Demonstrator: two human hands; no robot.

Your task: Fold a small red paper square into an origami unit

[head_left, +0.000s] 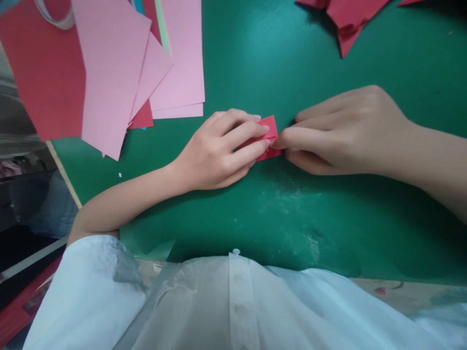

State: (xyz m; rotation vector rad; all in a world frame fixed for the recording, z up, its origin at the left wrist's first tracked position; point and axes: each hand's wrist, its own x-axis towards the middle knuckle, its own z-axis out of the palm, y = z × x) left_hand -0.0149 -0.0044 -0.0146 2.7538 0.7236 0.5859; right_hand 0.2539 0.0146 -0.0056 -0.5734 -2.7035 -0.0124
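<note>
A small piece of folded red paper (270, 127) lies on the green table, partly covered by fingers. My left hand (224, 148) rests over its left part, with bent fingertips pressing it down. At the paper's right edge, my right hand (337, 133) has its fingers curled in, thumb and forefinger pinched together on the edge. The paper shows a crease across its middle. How much of it lies under my left fingers is hidden.
Pink paper sheets (109, 63) and a large red sheet (44, 82) overlap at the upper left, with a white ring-shaped band (60, 22) on top. Folded red paper pieces (352, 24) lie at the upper right. The green tabletop (233, 218) has pale scuffs near my body.
</note>
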